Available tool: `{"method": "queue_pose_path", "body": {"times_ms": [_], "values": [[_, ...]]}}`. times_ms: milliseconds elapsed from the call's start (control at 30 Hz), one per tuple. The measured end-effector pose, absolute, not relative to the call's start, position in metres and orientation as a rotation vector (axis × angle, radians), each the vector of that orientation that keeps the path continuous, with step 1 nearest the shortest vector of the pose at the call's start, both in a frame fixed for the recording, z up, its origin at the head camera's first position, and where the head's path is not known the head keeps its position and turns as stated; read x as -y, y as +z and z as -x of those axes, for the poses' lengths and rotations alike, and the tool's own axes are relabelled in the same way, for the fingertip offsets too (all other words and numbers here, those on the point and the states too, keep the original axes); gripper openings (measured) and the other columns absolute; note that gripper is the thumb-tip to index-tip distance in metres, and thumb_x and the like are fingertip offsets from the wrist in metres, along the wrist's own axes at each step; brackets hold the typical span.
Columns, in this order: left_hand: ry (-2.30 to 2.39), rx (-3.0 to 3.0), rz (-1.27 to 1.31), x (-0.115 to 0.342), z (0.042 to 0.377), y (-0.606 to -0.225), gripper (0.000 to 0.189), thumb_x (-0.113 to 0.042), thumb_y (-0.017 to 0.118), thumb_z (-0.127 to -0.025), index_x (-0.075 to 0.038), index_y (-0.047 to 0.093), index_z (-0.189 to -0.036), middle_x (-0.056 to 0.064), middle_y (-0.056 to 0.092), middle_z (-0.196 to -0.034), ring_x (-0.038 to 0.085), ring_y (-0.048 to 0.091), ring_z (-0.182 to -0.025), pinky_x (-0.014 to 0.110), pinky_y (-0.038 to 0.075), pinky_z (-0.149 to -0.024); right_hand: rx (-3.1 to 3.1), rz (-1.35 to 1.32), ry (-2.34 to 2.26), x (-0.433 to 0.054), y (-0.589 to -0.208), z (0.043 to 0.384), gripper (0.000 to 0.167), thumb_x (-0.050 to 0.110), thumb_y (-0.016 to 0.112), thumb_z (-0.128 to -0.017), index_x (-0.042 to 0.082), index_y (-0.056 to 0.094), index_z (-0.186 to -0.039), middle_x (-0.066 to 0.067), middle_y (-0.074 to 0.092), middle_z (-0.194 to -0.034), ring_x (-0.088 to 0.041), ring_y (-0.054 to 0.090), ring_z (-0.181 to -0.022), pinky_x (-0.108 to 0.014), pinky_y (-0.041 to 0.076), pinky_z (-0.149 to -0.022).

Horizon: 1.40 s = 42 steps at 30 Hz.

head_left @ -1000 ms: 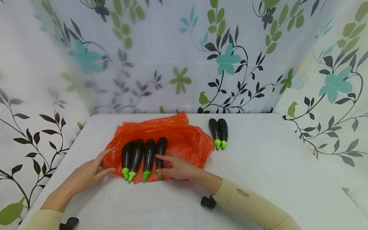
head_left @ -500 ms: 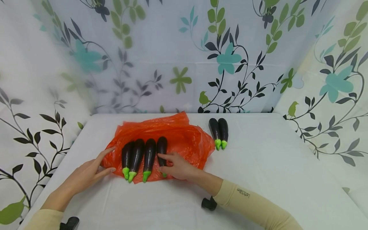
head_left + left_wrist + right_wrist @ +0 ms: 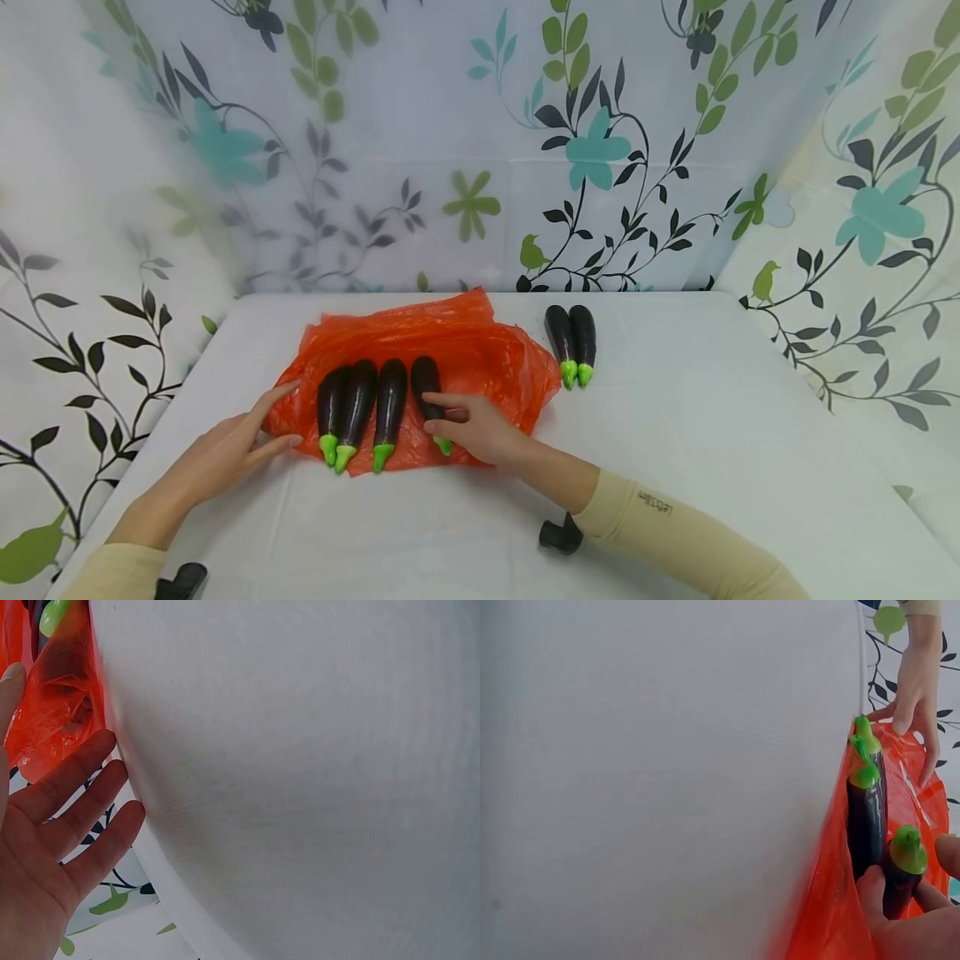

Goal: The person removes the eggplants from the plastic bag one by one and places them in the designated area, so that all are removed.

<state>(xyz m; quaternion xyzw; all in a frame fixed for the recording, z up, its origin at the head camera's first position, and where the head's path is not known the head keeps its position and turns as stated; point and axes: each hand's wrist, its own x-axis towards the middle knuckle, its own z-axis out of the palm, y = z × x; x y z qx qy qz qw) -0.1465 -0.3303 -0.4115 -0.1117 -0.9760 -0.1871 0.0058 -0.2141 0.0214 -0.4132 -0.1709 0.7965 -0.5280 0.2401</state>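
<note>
A red plastic bag (image 3: pixel 495 358) lies spread on the white table, with dark purple eggplants on it, green stems toward me. My right hand (image 3: pixel 480 427) holds the rightmost eggplant (image 3: pixel 425 377) near its stem end; in the right wrist view its thumb (image 3: pixel 871 892) and fingers lie on either side of that eggplant (image 3: pixel 900 889). Three more eggplants (image 3: pixel 390 404) lie side by side left of it. At the bag's left edge rests my left hand (image 3: pixel 217 454), fingers spread and nothing held. The left wrist view shows those fingers (image 3: pixel 94 795) extended beside the bag (image 3: pixel 64 712).
Two more eggplants (image 3: pixel 582 337) lie together on the white table (image 3: pixel 675 417), just right of the bag near the back edge. Leaf-patterned curtains (image 3: pixel 465 125) hang behind and on both sides. A black wrist camera mount (image 3: pixel 561 535) sits under the right forearm.
My right hand has moved right with the rightmost eggplant, whose stem end has swung right and away from its neighbour, leaving a wider gap. The left hand has stayed in place.
</note>
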Motion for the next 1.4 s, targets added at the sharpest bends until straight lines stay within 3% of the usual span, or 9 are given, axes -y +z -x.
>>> {"method": "queue_pose_path", "body": {"times_ms": [300,633,967,1233,1400], "values": [[-0.587,3.057,0.347,0.331,0.147,-0.412,0.080,-0.040,0.068,-0.091,-0.020,0.021,-0.153,-0.005,0.046,-0.067,0.009,0.044,-0.060,0.030,0.039,-0.057,-2.184,0.523,-1.455,-0.031,-0.410,0.211,0.035,0.029,0.068,-0.093,0.033,0.064,-0.127,0.005,0.060,-0.121,-0.021,0.054,-0.112,-0.037,0.052,-0.085],[-0.600,3.067,0.341,0.330,0.147,-0.411,0.080,-0.040,0.069,-0.090,-0.021,0.022,-0.152,-0.004,0.047,-0.068,0.010,0.045,-0.062,0.031,0.040,-0.058,-2.169,0.554,-1.399,-0.048,-0.393,0.203,0.044,0.030,0.069,-0.093,0.042,0.057,-0.133,0.001,0.055,-0.131,-0.025,0.052,-0.116,-0.038,0.053,-0.084],[-0.599,3.053,0.365,0.331,0.147,-0.411,0.080,-0.038,0.069,-0.090,-0.021,0.021,-0.152,-0.005,0.046,-0.068,0.009,0.044,-0.061,0.031,0.040,-0.058,-2.163,0.556,-1.455,-0.070,-0.376,0.195,0.044,0.031,0.068,-0.093,0.041,0.057,-0.135,-0.002,0.053,-0.136,-0.028,0.050,-0.122,-0.044,0.053,-0.085],[-0.598,3.052,0.367,0.330,0.147,-0.411,0.080,-0.038,0.069,-0.090,-0.021,0.021,-0.152,-0.005,0.047,-0.068,0.009,0.045,-0.062,0.031,0.041,-0.059,-2.193,0.510,-1.570,-0.093,-0.359,0.192,0.047,0.025,0.068,-0.094,0.038,0.055,-0.137,-0.006,0.058,-0.126,-0.025,0.057,-0.113,-0.046,0.052,-0.088],[-0.603,3.071,0.351,0.331,0.147,-0.410,0.081,-0.040,0.068,-0.091,-0.021,0.020,-0.153,-0.004,0.045,-0.068,0.010,0.045,-0.061,0.030,0.040,-0.058,-2.196,0.476,-1.662,-0.108,-0.347,0.193,0.048,0.021,0.066,-0.095,0.035,0.053,-0.139,-0.008,0.053,-0.135,-0.026,0.055,-0.119,-0.043,0.051,-0.091]]}}
